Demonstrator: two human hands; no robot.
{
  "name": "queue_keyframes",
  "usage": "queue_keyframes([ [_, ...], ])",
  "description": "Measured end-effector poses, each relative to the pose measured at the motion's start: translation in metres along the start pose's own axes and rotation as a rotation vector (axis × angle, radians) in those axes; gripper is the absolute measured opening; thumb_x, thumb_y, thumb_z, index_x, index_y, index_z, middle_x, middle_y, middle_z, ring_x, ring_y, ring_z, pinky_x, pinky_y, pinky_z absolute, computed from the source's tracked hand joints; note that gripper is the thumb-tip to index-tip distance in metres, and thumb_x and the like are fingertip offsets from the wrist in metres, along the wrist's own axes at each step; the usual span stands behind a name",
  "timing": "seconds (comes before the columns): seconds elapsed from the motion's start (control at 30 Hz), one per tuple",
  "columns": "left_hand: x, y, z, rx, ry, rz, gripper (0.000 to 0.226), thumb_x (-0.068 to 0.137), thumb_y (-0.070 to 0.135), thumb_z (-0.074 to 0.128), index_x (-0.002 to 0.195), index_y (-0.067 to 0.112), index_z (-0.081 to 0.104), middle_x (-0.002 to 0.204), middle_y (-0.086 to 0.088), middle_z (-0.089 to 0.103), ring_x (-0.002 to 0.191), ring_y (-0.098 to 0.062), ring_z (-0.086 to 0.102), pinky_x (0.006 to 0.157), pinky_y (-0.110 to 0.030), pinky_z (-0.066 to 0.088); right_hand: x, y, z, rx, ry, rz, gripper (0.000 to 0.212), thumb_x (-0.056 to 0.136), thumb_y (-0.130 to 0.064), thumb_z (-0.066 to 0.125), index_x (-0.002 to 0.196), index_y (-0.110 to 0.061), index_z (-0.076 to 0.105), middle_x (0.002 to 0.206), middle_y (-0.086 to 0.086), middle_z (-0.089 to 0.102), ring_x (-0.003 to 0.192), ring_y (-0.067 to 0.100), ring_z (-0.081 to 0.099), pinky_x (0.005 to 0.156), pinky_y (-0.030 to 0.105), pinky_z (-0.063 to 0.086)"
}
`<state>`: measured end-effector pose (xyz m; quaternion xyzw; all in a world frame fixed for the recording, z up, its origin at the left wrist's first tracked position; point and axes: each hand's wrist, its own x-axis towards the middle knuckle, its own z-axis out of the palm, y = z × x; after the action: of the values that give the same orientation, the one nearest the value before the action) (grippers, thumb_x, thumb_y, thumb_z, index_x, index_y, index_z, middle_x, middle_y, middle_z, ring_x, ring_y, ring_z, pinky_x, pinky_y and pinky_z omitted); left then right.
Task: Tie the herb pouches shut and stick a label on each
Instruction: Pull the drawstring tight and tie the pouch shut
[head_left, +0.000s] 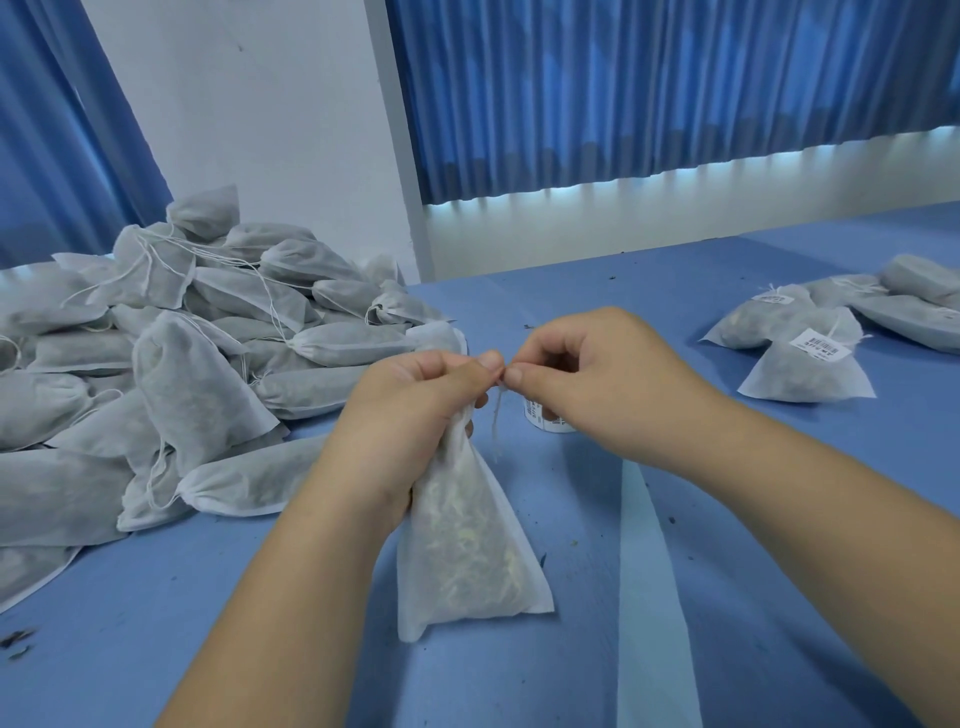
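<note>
Nearest the viewer, one white non-woven herb pouch (462, 535) stands at a slant on the blue table (727, 597). Its flat bottom edge is at the near end and its gathered neck points away, so the long axis runs near to far. The left hand (415, 410) grips that neck from the left side, palm curled round the cloth. Its thumb and forefinger come together just above the neck and pinch the thin white drawstring (497, 421). The right hand (587, 379) meets it from the right, fingers (524, 374) curled and pinching the same string, tip to tip with the left. A loose tail of string hangs down just right of the neck. Judgement: the knot is in hand and not yet drawn tight. The pull must go left and right, across the pouch's axis, and both hands are equally near. A pale strip of label backing (649, 571) lies on the table under the right forearm. Just beyond the hands a small roll of printed labels (545, 418) is partly hidden. Further left is a large heap of grey pouches (182, 353). Far right lies a smaller group of labelled pouches (810, 353).
</note>
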<state>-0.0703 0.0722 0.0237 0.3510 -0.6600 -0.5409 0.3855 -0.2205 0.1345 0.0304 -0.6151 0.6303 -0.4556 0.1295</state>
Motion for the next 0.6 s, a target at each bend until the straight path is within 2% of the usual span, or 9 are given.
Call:
queue_keyframes([
  [0.17, 0.002, -0.003, -0.003, 0.043, 0.006, 0.024, 0.028, 0.084, 0.031, 0.073, 0.057, 0.025, 0.071, 0.061, 0.008, 0.056, 0.050, -0.010, 0.044, 0.055, -0.026, 0.037, 0.002, 0.001, -0.011, 0.134, 0.063, 0.030, 0.014, 0.081, -0.010, 0.063, 0.068, -0.010, 0.066, 0.051, -0.007, 0.056, 0.049, 0.007, 0.050, 0.048, 0.018, 0.041],
  [0.27, 0.003, -0.005, -0.004, 0.073, 0.015, 0.027, 0.029, 0.086, 0.031, 0.071, 0.057, 0.027, 0.071, 0.061, 0.008, 0.056, 0.050, -0.010, 0.044, 0.057, -0.026, 0.037, 0.004, 0.001, -0.017, 0.393, 0.058, 0.046, 0.014, 0.079, -0.008, 0.066, 0.065, -0.006, 0.066, 0.055, 0.002, 0.056, 0.050, 0.013, 0.048, 0.053, 0.024, 0.041],
  [0.33, 0.005, -0.006, -0.004, 0.066, 0.010, 0.019, 0.030, 0.087, 0.030, 0.071, 0.057, 0.027, 0.071, 0.061, 0.010, 0.056, 0.050, -0.009, 0.044, 0.057, -0.026, 0.037, 0.005, 0.001, -0.020, 0.615, 0.046, 0.060, 0.011, 0.073, -0.010, 0.065, 0.062, -0.008, 0.067, 0.058, 0.006, 0.054, 0.052, 0.016, 0.045, 0.051, 0.024, 0.037],
  [0.5, 0.004, -0.006, -0.003, 0.041, -0.068, 0.038, 0.028, 0.087, 0.030, 0.069, 0.059, 0.027, 0.071, 0.061, 0.010, 0.056, 0.049, -0.009, 0.043, 0.058, -0.026, 0.038, 0.003, -0.003, -0.011, 1.035, -0.045, 0.118, 0.010, 0.069, -0.008, 0.068, 0.060, -0.012, 0.069, 0.065, 0.004, 0.047, 0.047, 0.011, 0.035, 0.046, 0.021, 0.030],
  [0.6, 0.006, -0.008, -0.003, 0.079, -0.024, 0.047, 0.033, 0.089, 0.028, 0.069, 0.056, 0.028, 0.070, 0.057, 0.009, 0.051, 0.050, -0.009, 0.041, 0.056, -0.024, 0.036, 0.003, -0.004, -0.010, 1.138, -0.149, 0.254, 0.006, 0.064, -0.015, 0.062, 0.060, -0.010, 0.061, 0.061, 0.000, 0.039, 0.045, 0.010, 0.029, 0.044, 0.021, 0.025],
])
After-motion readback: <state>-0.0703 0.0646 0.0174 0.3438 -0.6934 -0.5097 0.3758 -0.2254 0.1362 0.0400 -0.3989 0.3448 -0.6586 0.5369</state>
